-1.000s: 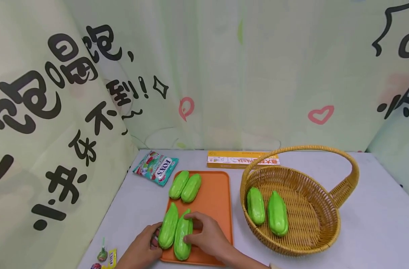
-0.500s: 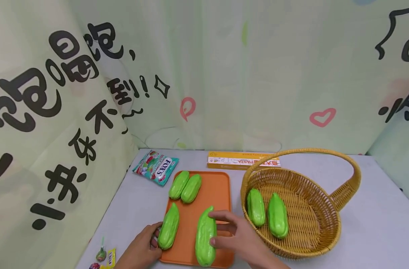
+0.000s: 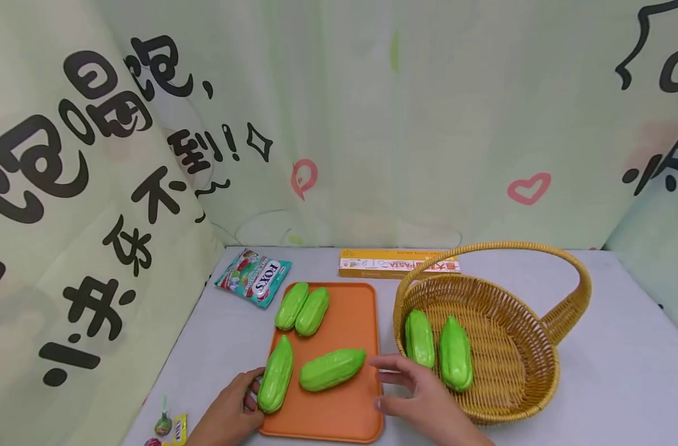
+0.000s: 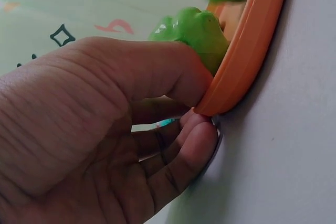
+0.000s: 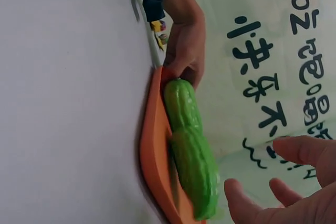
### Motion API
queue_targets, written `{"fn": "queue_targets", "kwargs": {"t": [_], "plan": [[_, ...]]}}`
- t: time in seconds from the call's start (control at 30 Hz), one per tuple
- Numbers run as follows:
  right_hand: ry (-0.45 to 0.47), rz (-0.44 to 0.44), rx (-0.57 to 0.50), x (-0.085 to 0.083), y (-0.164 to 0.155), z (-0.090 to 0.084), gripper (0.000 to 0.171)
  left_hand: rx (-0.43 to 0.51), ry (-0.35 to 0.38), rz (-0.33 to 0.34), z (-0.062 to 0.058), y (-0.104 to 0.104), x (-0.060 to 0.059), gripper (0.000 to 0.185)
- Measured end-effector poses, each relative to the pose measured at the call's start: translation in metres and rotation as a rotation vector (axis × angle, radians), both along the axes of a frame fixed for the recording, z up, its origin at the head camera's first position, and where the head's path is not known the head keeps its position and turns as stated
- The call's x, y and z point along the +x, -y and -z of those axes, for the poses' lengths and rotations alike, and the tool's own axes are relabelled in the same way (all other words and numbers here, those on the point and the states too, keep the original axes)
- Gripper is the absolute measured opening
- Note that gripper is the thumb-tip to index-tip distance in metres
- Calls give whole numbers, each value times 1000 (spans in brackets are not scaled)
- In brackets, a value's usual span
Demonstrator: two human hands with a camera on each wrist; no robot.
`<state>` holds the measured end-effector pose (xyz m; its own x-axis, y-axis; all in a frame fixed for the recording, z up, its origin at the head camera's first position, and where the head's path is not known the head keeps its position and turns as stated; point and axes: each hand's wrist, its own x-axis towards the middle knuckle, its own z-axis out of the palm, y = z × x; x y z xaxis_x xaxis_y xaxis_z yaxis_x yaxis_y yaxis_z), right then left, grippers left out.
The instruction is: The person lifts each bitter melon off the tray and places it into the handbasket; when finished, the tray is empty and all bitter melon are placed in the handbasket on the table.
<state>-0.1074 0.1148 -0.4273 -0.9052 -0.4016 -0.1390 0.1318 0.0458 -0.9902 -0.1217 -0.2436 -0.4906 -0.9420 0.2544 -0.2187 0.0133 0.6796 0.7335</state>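
On the orange tray [image 3: 339,424], a green ridged gourd [image 3: 332,370] lies aslant, its pointed end toward my right hand [image 3: 413,393]. That hand hovers at the tray's right edge, fingers and thumb apart, holding nothing. My left hand [image 3: 233,402] grips the tray's near left edge; in the left wrist view its thumb presses the rim and its fingertips [image 4: 202,140] lie under it. Right by that thumb lies a second gourd [image 3: 275,375]. Two more gourds [image 3: 311,311] rest side by side at the tray's far left corner.
A wicker basket [image 3: 511,406] with a tall handle stands right of the tray, two gourds [image 3: 456,356] inside. Behind lie a teal FOX'S candy bag [image 3: 254,277] and a yellow pasta box [image 3: 372,264]. Small candies [image 3: 163,424] sit at front left.
My right hand moved one gourd rightward from beside the left one, then let go; the gourd now lies turned aslant on the tray. The left hand stays at the tray edge.
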Motion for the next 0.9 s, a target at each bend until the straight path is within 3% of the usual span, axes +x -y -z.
{"fn": "queue_targets", "kwargs": {"t": [0.2, 0.67, 0.9], "plan": [[-9, -4, 99, -8, 23, 9, 63, 5, -22, 2, 3, 1, 1, 75], [-174, 84, 285, -32, 52, 10, 62, -55, -40, 10, -5, -5, 2, 74], [-288, 112, 378, -48, 70, 11, 52, -64, -43, -1, -6, -6, 4, 75]]}}
